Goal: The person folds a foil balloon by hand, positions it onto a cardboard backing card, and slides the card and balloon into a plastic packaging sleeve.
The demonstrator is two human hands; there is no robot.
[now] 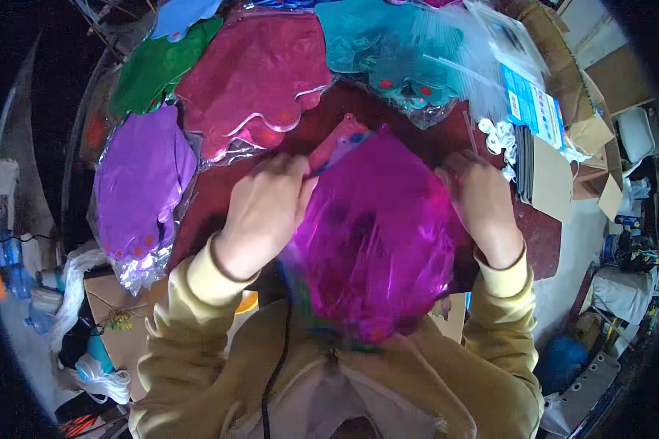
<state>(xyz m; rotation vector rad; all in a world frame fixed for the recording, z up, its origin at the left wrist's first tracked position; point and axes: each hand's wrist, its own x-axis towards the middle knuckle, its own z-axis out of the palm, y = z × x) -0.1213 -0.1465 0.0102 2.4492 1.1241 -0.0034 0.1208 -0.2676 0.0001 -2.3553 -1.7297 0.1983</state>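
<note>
A shiny magenta piece [377, 227], perhaps foil or fabric, hangs from the table's near edge toward my lap, its lower end blurred. My left hand [265, 208] is closed at its upper left edge, where a pinkish-red strip and a bit of blue show beneath. On the opposite edge my right hand [482, 205] has curled fingers pinching the same piece; the fingertips are partly hidden. Just beyond my left hand lies a dark pink scalloped piece [260, 73] in plastic wrapping.
Purple [140, 179], green [165, 66] and teal scalloped pieces [388, 51] lie around the dark red table [538, 238]. To the right are transparent plastic sleeves [483, 80], white cord bundles [499, 143], flat cards [549, 175] and a cardboard box [593, 135].
</note>
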